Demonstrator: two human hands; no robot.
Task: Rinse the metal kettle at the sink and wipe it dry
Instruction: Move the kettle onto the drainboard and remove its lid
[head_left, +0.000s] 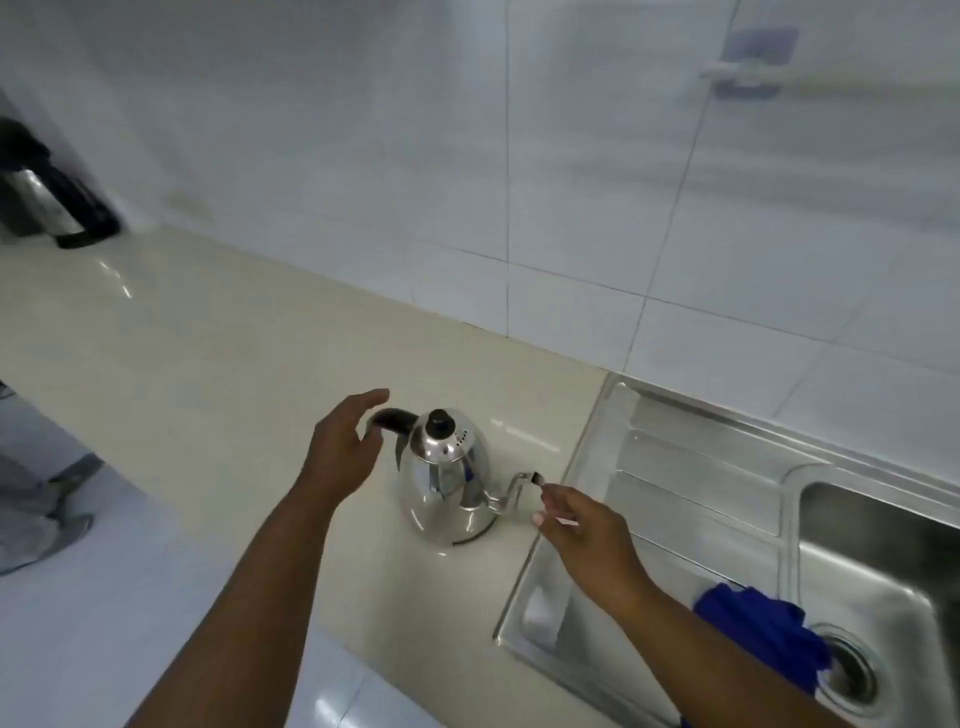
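Observation:
A shiny metal kettle (447, 483) with a black lid knob, black handle and thin curved spout stands upright on the cream countertop (208, 374), just left of the sink. My left hand (340, 449) hovers open beside the black handle, fingers spread, apparently not gripping it. My right hand (582, 535) is held just right of the spout tip, fingers loosely curled and holding nothing. A blue cloth (763, 623) lies in the steel sink (857, 561) next to the drain.
The sink's ribbed draining board (675, 467) lies between kettle and basin. A white tiled wall (519, 156) runs behind the counter. A dark steel flask (47, 197) stands far left. A wall holder (753, 67) hangs upper right. Floor and a person's shoe show lower left.

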